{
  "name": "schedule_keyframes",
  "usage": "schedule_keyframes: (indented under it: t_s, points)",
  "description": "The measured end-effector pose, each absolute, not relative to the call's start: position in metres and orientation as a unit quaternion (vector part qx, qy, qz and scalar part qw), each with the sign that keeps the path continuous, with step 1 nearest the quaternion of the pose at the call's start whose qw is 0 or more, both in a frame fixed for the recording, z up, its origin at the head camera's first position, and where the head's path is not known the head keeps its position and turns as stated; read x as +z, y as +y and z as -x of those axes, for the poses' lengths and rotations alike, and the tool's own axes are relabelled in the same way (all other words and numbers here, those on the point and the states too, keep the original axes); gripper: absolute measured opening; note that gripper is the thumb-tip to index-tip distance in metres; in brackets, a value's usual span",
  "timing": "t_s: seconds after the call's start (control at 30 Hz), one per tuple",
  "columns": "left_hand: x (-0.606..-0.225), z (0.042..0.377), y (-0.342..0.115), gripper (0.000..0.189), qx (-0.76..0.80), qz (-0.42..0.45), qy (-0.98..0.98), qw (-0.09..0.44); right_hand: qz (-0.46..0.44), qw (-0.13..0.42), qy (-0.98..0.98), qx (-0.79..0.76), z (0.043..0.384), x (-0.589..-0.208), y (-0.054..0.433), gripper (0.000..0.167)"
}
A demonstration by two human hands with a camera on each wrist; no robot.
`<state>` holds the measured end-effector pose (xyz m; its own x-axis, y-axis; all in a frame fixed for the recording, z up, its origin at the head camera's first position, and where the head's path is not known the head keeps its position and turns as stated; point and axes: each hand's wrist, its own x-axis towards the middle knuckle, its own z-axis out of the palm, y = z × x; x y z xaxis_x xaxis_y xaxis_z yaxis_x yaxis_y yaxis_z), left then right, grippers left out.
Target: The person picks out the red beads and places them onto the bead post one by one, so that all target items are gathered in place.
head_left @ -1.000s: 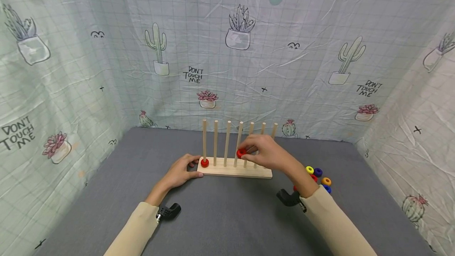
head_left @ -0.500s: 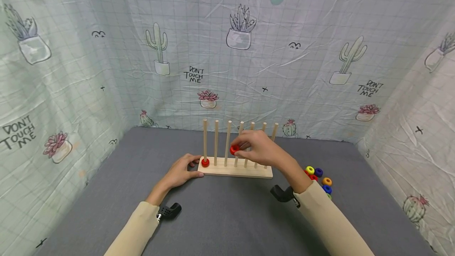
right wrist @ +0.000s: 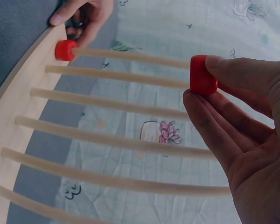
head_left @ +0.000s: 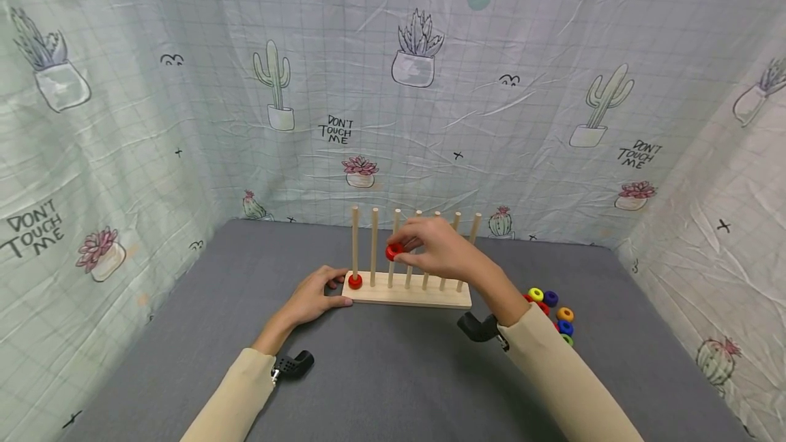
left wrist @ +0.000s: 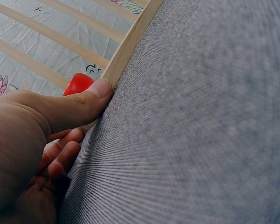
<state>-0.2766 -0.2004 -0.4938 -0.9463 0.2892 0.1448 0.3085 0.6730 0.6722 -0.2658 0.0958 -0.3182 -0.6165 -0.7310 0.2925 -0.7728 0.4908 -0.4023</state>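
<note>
A wooden peg rack with several upright pegs stands on the grey table. One red ring sits at the foot of its leftmost peg. My left hand grips the left end of the base, thumb on the front edge and fingers around the back. Between thumb and fingertips, my right hand pinches a second red ring. That ring is held up in the air at the left-hand pegs, off their tips; its exact gap from them is hard to tell.
Right of the rack lies a loose group of rings, among them a yellow ring, a purple ring, an orange ring and a blue ring. A printed cloth hangs behind and at both sides of the table.
My right hand has carried its red ring leftward and slightly up, past the middle pegs. The left hand has stayed on the rack's end.
</note>
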Motion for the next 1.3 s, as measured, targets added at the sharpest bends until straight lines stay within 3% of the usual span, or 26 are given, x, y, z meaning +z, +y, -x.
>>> schedule_keyframes:
  t_s: [1.3]
  points:
    - [-0.496,0.277,-0.2,0.068,-0.366,0.163,-0.916,0.015,-0.46,0.077,-0.842,0.271,0.276,-0.281,0.06,0.021]
